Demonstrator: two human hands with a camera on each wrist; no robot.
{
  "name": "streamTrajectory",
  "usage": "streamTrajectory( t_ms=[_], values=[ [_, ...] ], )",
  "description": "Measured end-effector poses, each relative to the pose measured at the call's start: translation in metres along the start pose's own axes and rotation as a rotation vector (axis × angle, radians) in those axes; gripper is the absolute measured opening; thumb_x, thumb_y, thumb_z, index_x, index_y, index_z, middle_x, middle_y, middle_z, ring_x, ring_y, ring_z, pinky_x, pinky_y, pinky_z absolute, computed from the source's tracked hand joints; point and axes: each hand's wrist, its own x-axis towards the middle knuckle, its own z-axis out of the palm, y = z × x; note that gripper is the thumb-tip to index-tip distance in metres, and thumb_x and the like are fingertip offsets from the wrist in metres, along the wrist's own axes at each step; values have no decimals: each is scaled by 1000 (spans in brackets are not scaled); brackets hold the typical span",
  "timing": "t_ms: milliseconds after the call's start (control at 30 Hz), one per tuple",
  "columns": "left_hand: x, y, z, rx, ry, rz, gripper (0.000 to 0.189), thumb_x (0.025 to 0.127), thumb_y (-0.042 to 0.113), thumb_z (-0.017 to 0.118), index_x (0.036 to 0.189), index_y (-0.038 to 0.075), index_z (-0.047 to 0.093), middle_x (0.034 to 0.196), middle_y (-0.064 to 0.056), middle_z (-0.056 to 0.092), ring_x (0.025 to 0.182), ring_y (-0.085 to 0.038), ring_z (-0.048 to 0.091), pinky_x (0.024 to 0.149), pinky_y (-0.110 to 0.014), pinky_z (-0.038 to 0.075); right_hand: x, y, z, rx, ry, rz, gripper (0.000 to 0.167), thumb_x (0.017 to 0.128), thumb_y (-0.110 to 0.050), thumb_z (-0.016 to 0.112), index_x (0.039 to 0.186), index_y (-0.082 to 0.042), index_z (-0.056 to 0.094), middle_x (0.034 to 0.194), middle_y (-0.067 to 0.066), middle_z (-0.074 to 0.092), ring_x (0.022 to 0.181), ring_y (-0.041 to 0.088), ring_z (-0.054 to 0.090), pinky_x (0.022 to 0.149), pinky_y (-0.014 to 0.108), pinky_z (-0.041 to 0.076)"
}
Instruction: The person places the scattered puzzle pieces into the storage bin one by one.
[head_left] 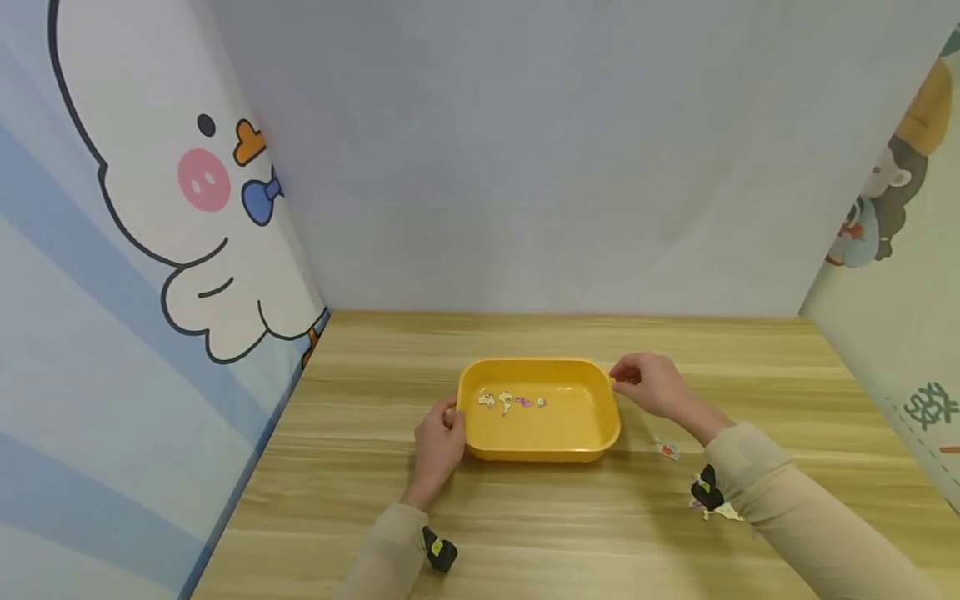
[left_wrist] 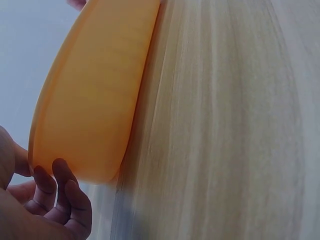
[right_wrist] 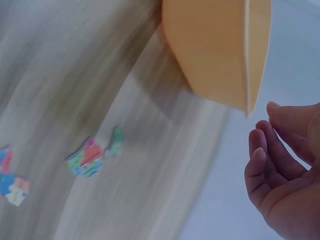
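Note:
A yellow plastic tray (head_left: 536, 457) sits on the wooden table, with several small irregular flat pieces (head_left: 506, 402) in a row on its floor. My left hand (head_left: 438, 442) grips the tray's left rim between thumb and fingers; in the left wrist view the fingers (left_wrist: 64, 187) lie against the outer wall. Beside the right rim is my right hand (head_left: 652, 385), its fingers loosely bent. From the right wrist view, a small gap shows between its fingertips and the tray (right_wrist: 215, 55), and nothing is seen between thumb and fingers.
More colourful flat pieces (head_left: 667, 449) lie on the table right of the tray. Others (head_left: 726, 510) are partly covered by the right wrist's black device (head_left: 707, 490). A pale wall (head_left: 540, 167) stands behind the table, with a cartoon-printed panel (head_left: 150, 333) on the left.

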Motion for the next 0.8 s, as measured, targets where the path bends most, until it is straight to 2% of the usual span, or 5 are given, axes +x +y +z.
streamTrajectory(
  t_ms=[300, 500, 800],
  values=[
    [0, 2, -2, 9, -17, -6, 26, 91, 7, 58, 115, -4, 64, 63, -2, 51, 50, -12, 45, 45, -25, 39, -18, 21, -3, -52, -49, 9, 12, 83, -3, 70, 92, 5, 68, 81, 6, 66, 73, 21, 61, 67, 38, 51],
    [2, 0, -2, 11, -13, -7, 26, 91, 6, 59, 115, -4, 64, 64, -2, 52, 50, -12, 46, 45, -25, 39, -26, 34, -3, -89, -71, 5, 6, 78, 2, 70, 83, 4, 67, 74, 4, 63, 68, 20, 60, 63, 37, 51],
    [0, 3, -1, 4, -19, -21, 26, 92, 6, 59, 115, -4, 64, 64, -2, 51, 51, -13, 46, 45, -25, 39, -38, 50, 3, -58, -90, 59, 7, 75, 4, 68, 81, 1, 66, 72, 1, 61, 67, 17, 57, 63, 37, 49]
  ],
)
